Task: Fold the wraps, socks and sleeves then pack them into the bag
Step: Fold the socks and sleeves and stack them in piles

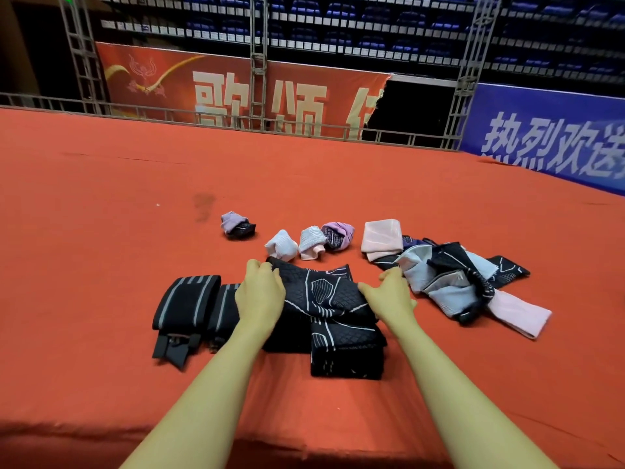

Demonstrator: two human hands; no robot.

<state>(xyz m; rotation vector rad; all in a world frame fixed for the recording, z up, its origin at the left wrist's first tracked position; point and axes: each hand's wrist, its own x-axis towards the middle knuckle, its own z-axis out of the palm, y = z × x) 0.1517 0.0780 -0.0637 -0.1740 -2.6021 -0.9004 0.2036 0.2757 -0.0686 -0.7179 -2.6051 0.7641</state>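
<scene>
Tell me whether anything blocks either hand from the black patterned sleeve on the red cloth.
Nothing visible does. The left hand and right hand already rest on the black patterned sleeve. No bag is in view, so that path cannot be judged.

Black patterned sleeve (pixel 324 296) lies spread flat, centre, overlapping a folded black sleeve (pixel 348 353) nearer. Two folded black striped wraps (pixel 189 306) to its left. Four balled socks (pixel 313 240) behind. Unfolded heap of sleeves (pixel 453 282) right.
</scene>
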